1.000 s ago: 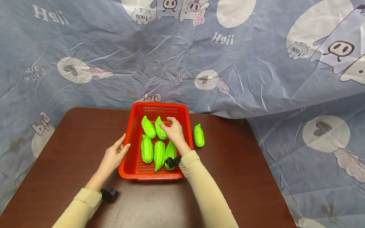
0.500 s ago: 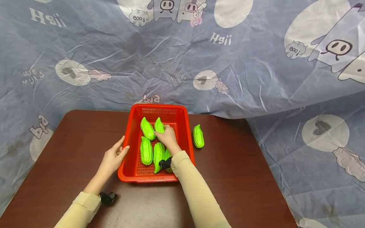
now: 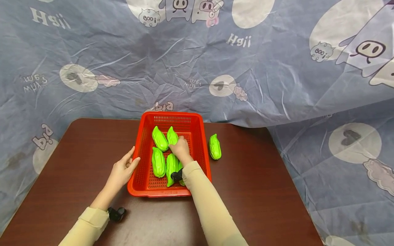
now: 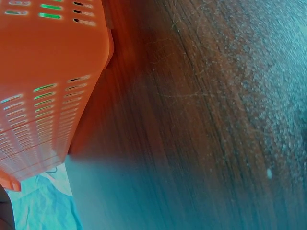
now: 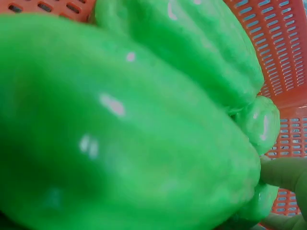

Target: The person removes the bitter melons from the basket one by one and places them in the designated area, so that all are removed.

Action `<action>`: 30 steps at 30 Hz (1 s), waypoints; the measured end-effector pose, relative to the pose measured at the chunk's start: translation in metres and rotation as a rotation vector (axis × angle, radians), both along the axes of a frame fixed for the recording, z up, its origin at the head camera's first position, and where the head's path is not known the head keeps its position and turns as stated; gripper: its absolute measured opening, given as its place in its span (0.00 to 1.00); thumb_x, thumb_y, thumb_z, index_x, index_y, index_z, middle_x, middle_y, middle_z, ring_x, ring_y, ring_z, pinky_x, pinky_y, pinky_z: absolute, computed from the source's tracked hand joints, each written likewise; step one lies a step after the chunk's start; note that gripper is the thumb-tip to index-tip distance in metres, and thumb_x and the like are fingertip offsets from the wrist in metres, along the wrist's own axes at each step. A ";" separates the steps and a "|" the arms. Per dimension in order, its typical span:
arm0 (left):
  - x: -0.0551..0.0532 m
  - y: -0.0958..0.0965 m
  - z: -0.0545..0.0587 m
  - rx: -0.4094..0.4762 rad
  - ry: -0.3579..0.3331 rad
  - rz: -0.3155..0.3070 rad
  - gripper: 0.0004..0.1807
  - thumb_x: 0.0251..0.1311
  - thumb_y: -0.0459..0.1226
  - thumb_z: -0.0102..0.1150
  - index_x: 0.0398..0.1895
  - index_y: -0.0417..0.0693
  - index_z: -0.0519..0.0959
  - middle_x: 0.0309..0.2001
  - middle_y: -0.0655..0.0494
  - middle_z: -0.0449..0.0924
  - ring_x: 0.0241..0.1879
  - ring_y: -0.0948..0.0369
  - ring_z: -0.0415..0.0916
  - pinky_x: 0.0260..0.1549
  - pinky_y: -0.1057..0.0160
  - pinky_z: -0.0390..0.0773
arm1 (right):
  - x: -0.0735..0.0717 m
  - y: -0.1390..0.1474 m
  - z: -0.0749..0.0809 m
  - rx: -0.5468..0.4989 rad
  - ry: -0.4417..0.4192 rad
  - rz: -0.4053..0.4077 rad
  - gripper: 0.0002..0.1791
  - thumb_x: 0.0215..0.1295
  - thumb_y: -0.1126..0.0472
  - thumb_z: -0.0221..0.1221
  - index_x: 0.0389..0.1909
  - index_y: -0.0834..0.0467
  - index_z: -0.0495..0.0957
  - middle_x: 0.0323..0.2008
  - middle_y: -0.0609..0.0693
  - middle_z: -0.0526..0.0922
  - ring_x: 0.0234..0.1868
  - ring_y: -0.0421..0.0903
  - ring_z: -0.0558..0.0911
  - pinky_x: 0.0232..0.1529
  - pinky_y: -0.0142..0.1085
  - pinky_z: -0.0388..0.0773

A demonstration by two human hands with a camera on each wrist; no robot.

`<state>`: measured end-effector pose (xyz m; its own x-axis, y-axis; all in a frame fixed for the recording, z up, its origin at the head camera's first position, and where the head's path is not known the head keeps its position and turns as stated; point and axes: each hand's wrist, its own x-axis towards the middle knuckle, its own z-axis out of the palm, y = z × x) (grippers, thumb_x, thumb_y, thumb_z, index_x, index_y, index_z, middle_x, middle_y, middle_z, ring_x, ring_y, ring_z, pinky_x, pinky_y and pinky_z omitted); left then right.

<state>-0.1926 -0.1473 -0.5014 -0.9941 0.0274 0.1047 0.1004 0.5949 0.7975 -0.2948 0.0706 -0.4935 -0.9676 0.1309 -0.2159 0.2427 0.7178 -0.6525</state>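
A red slatted basket [image 3: 160, 194] holds several bright green bitter melons, two at the back and the others in front. My right hand [image 3: 181, 151] reaches into it and grips the lower end of the back right bitter melon [image 3: 172, 135]; the hand hides that end. Up close in the right wrist view, a large bitter melon [image 5: 124, 134] fills the foreground, and fingers [image 5: 285, 173] show at the right edge. My left hand [image 3: 121, 172] is at the basket's left side, its fairly straight fingertips and thumb touching the rim.
One more bitter melon [image 3: 215, 147] lies on the brown table [image 3: 252, 191], just right of the basket. A grey-blue printed cloth [image 3: 123, 51] hangs behind the table and down its right side. Each wrist wears a small black camera [image 3: 117, 214].
My right hand came down from above the back right bitter melon and closed its spread fingers on it. My left hand keeps its place at the rim. The basket stays put.
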 end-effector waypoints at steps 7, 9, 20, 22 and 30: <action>0.003 0.002 0.000 0.003 -0.004 0.009 0.34 0.71 0.46 0.54 0.74 0.41 0.60 0.27 0.52 0.68 0.20 0.65 0.60 0.21 0.67 0.64 | 0.000 -0.001 0.000 0.024 0.005 -0.003 0.34 0.66 0.55 0.63 0.68 0.66 0.64 0.59 0.63 0.76 0.60 0.58 0.77 0.57 0.47 0.76; 0.003 0.002 0.000 0.005 -0.003 0.007 0.34 0.71 0.46 0.54 0.74 0.40 0.60 0.27 0.52 0.68 0.20 0.65 0.61 0.21 0.67 0.64 | 0.001 0.000 0.000 0.034 0.016 0.001 0.33 0.66 0.56 0.64 0.67 0.66 0.65 0.58 0.63 0.76 0.59 0.58 0.77 0.57 0.47 0.76; 0.002 0.003 0.003 0.005 -0.017 0.006 0.34 0.72 0.46 0.53 0.75 0.41 0.59 0.29 0.51 0.68 0.20 0.65 0.60 0.21 0.67 0.64 | 0.000 0.009 0.014 -0.034 0.081 -0.013 0.31 0.63 0.56 0.66 0.64 0.63 0.70 0.57 0.60 0.79 0.56 0.56 0.79 0.55 0.45 0.77; 0.001 0.002 0.003 0.003 -0.012 0.005 0.34 0.72 0.46 0.53 0.75 0.41 0.59 0.29 0.50 0.68 0.21 0.65 0.61 0.21 0.67 0.64 | 0.001 0.010 0.020 -0.048 0.094 -0.015 0.32 0.63 0.55 0.66 0.65 0.63 0.70 0.58 0.59 0.79 0.56 0.56 0.79 0.55 0.45 0.77; 0.001 0.002 0.002 -0.004 0.003 0.005 0.34 0.72 0.46 0.54 0.74 0.39 0.60 0.28 0.51 0.69 0.20 0.66 0.60 0.21 0.67 0.63 | 0.009 0.017 0.047 -0.097 0.105 -0.003 0.33 0.62 0.54 0.65 0.67 0.61 0.70 0.61 0.59 0.76 0.60 0.56 0.78 0.56 0.46 0.77</action>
